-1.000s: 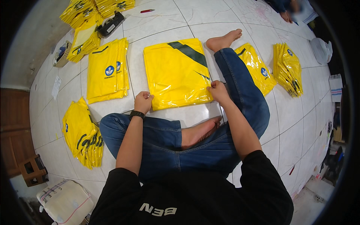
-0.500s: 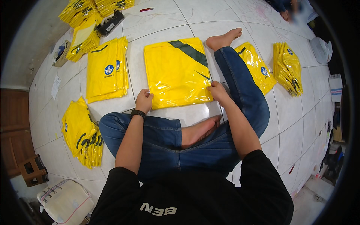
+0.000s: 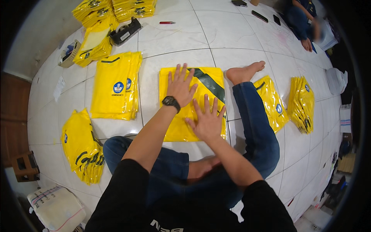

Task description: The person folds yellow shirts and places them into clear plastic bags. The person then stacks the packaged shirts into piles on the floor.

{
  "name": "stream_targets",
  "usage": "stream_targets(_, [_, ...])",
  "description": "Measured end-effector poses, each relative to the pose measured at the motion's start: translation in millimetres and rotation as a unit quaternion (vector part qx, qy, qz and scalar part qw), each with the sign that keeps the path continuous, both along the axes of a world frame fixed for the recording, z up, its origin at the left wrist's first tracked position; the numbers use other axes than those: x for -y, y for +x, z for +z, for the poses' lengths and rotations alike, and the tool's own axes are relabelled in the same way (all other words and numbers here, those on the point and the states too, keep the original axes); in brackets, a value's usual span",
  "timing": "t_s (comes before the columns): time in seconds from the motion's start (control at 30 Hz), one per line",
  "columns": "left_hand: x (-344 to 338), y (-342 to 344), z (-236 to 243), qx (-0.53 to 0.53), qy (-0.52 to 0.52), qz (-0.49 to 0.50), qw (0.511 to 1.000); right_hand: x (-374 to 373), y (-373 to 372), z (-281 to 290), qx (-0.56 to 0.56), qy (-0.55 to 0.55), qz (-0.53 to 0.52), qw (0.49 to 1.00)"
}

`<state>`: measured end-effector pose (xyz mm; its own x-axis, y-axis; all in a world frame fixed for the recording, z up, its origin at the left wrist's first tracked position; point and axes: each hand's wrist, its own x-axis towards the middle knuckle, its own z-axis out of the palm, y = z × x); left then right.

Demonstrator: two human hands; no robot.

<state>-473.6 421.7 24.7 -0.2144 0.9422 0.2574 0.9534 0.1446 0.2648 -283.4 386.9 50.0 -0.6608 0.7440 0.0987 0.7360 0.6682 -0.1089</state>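
In front of me on the white tiles lies a folded yellow shirt (image 3: 176,121) in a clear, shiny plastic bag, with a dark green diagonal stripe at its upper right. My left hand (image 3: 181,86) rests flat on its upper part, fingers stretched, a black watch on the wrist. Lower and to the right, my right hand (image 3: 208,120) presses flat on the same bag with fingers spread. To the left lies a stack of bagged yellow shirts (image 3: 112,87) with round blue emblems. Another yellow shirt (image 3: 266,102) lies beyond my right leg.
Fanned bagged shirts lie at the lower left (image 3: 81,145) and far right (image 3: 302,102). A black tape dispenser (image 3: 125,33), a basket (image 3: 69,54) and a red pen-like tool (image 3: 167,23) are farther off. Another person (image 3: 299,23) sits at the far right near phones (image 3: 259,16).
Both hands have left the bag's lower corners and moved up onto it, opening from a pinch to flat palms. The view has tilted, showing more of the far floor.
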Motion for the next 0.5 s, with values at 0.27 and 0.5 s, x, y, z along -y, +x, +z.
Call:
stream_targets(0.27, [-10.8, 0.9, -33.1, -0.055, -0.064, -0.031, 0.996, 4.7, -1.7, -53.0, -0.010, -0.051, -0.003, 0.999])
stream_targets(0.5, [-15.3, 3.7, -34.6, -0.041, -0.072, -0.037, 0.996, 1.3, -1.3, -52.2, -0.013, -0.053, -0.003, 0.998])
